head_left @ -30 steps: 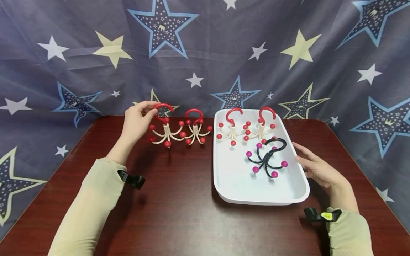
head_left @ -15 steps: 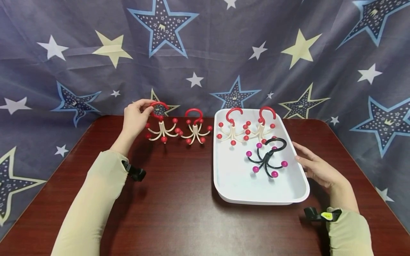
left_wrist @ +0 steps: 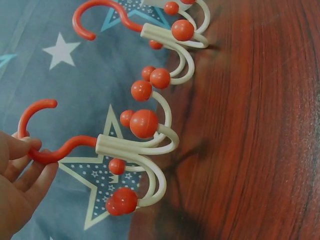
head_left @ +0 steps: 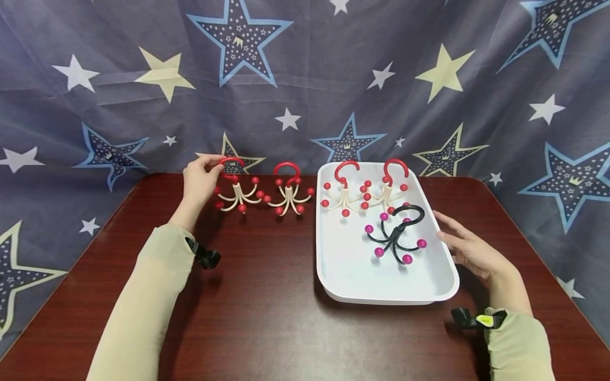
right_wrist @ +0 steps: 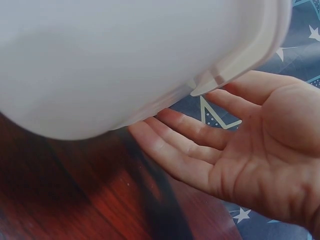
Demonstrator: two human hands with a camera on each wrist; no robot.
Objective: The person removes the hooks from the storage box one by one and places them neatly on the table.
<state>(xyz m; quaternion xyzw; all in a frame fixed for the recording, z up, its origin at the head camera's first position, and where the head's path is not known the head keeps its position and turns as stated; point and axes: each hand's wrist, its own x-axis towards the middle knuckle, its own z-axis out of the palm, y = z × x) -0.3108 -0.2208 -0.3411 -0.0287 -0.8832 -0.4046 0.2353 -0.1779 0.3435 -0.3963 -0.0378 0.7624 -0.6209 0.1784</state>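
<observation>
At the back left of the table, my left hand (head_left: 200, 177) pinches the red hook of a cream multi-arm hanger (head_left: 238, 197) with red ball tips. It is upright; whether its arms touch the table I cannot tell. Close on its right stands a similar red-hooked hanger (head_left: 288, 197). My right hand (head_left: 478, 251) touches the right side of a white tray (head_left: 388, 288), its fingers (right_wrist: 175, 157) fairly straight under the rim. Inside the tray, two red-hooked cream hangers stand at the back, the left one (head_left: 345, 198) beside the right one (head_left: 387, 197). In front of them leans a black hanger (head_left: 394, 237) with magenta balls.
A dark red wooden table (head_left: 262, 317) runs back to a grey-blue curtain (head_left: 305, 79) printed with stars. The tray takes up the table's right-centre part, with its rim raised above the wood.
My left hand has moved the held hanger left and slightly down, widening its distance from the neighbouring one. My right hand and the tray stay in place.
</observation>
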